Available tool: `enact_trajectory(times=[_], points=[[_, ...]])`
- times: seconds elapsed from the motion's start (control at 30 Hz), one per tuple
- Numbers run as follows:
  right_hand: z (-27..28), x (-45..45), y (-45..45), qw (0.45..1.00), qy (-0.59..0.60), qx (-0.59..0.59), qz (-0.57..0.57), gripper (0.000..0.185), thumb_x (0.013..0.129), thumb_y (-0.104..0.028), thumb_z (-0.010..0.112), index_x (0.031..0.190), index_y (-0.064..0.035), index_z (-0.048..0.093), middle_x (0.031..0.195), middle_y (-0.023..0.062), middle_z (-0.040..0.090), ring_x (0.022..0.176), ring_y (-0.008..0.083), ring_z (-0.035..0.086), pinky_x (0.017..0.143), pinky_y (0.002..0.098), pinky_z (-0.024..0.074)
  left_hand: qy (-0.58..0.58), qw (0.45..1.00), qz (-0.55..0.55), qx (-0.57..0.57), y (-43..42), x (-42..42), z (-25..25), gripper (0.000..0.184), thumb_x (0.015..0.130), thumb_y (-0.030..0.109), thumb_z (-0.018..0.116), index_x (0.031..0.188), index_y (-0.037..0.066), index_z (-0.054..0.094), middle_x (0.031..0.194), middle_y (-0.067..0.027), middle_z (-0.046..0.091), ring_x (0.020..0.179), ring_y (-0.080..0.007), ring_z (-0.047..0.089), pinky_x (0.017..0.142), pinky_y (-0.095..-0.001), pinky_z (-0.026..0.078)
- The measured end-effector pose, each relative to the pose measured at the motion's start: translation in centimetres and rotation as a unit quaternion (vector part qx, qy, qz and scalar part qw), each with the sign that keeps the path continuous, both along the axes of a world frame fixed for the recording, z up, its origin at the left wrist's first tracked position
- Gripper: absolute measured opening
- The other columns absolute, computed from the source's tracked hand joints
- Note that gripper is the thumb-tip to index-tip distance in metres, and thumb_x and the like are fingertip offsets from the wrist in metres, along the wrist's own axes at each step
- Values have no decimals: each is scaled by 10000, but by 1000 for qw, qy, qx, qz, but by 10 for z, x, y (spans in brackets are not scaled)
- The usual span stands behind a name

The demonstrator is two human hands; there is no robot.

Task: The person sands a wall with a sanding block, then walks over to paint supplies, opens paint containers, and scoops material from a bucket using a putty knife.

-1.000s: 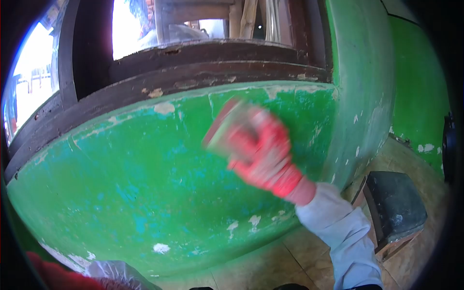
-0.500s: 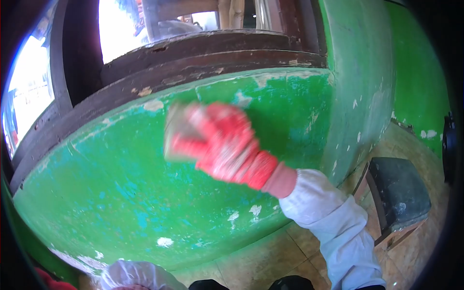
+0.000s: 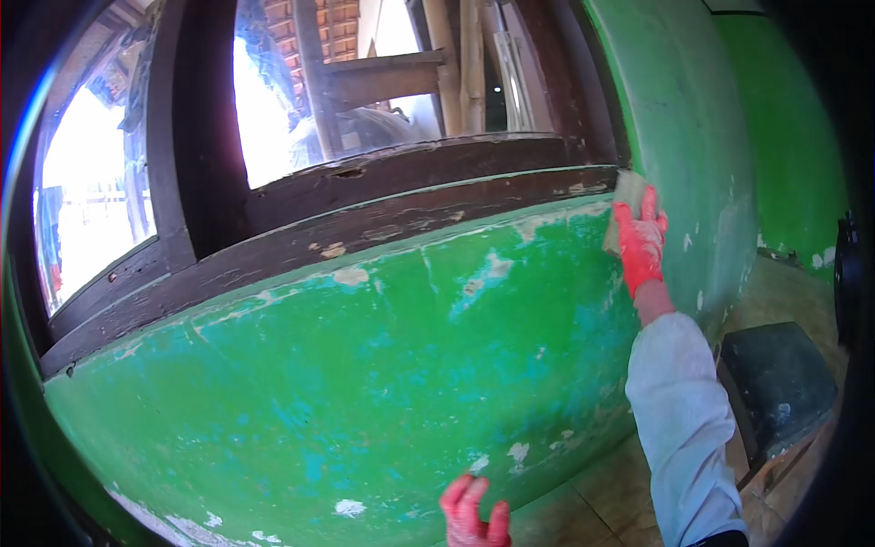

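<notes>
My right hand (image 3: 643, 242), in a red glove, grips a flat grey-beige sanding block (image 3: 627, 196). The block is held against the wall's right corner, just below the end of the brown window frame (image 3: 474, 196). Green paint on the wall (image 3: 383, 365) is worn, with blue and white patches showing through. At the bottom of the view my left hand (image 3: 476, 515), also gloved in red, is in front of the lower wall. Its fingers are apart and loosely bent, with nothing visible in them; the rest of that hand is out of view.
To the right, a stool with a dark seat (image 3: 779, 387) stands on the tiled floor (image 3: 592, 497), near my right forearm. A paler green wall section (image 3: 688, 137) juts out beside the window. Window glass (image 3: 365, 91) spans the top, with wooden posts behind it.
My right hand has carried the sanding block from the wall's middle to the right corner under the frame. My left hand has come into view at the bottom. The camera view has shifted upward.
</notes>
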State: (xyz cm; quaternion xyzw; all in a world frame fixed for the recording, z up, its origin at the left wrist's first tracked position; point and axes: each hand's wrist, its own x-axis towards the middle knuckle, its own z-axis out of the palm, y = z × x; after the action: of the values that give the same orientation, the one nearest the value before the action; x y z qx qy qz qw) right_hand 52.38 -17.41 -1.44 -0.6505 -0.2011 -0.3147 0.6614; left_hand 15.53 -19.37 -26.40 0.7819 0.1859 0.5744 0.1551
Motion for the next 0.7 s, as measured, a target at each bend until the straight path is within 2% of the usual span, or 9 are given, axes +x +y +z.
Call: enact_trajectory(times=[0.1,0.17,0.23,0.33,0.37,0.43,0.53,0.63,0.7], points=[[1,-92,27,942,-311,-78,-94,876,699,-406,745,1436,-134,357,1372,223,358,1215,405,414,1018,484,362,30,999,-11,14,7,9,-41,524,784,90,615,1271,-25,461,1216,-254,486,1110,-429,483,951,-481,410],[1,-172,26,927,-345,-111,94,845,641,-370,784,1374,-131,438,1339,216,379,1198,397,426,1007,474,376,50,998,-9,42,16,14,-53,521,781,94,615,1266,-21,465,1215,-251,488,1096,-427,490,935,-485,420],[-11,-195,30,774,-612,-147,73,845,635,-358,784,1378,-180,424,1334,198,395,1168,381,458,985,484,387,34,999,32,20,20,17,-57,525,775,105,619,1262,-20,467,1214,-248,491,1090,-422,493,921,-485,427],[-6,-166,26,801,-574,-166,39,862,622,-347,786,1389,-251,404,1329,179,404,1187,367,457,973,514,387,18,999,37,26,24,12,-46,524,780,117,623,1259,-27,464,1214,-246,492,1084,-419,493,922,-484,419],[-5,-147,24,869,-476,-117,65,809,652,-334,767,1379,-245,423,1355,175,389,1230,360,434,983,503,388,11,998,50,31,26,9,-42,525,782,124,625,1257,-29,464,1214,-246,492,1083,-418,492,924,-483,415],[5,-91,15,905,-396,-133,-73,727,774,-332,692,1408,-127,399,1398,205,345,1259,385,396,1045,431,363,-7,998,53,41,29,0,-34,520,786,128,626,1255,-29,465,1216,-246,493,1083,-418,491,927,-483,411],[24,-50,8,994,-96,-51,-3,727,811,-323,661,1450,-165,353,1395,214,345,1249,395,402,1061,427,344,-35,995,77,55,36,-13,-15,517,789,139,628,1251,-29,466,1215,-247,494,1084,-419,486,931,-489,405],[26,-104,25,965,-247,-70,-56,771,754,-355,718,1431,-195,385,1384,211,355,1216,390,424,1039,436,360,-94,988,95,73,49,-9,27,491,802,92,580,1263,-27,458,1210,-223,485,1096,-385,485,945,-474,406],[20,-170,41,920,-386,-60,20,802,646,-362,789,1369,-232,466,1376,196,358,1182,384,445,1001,459,389,-179,976,89,89,58,-3,58,463,831,-13,481,1292,-21,442,1203,-173,463,1115,-314,490,969,-431,413]])
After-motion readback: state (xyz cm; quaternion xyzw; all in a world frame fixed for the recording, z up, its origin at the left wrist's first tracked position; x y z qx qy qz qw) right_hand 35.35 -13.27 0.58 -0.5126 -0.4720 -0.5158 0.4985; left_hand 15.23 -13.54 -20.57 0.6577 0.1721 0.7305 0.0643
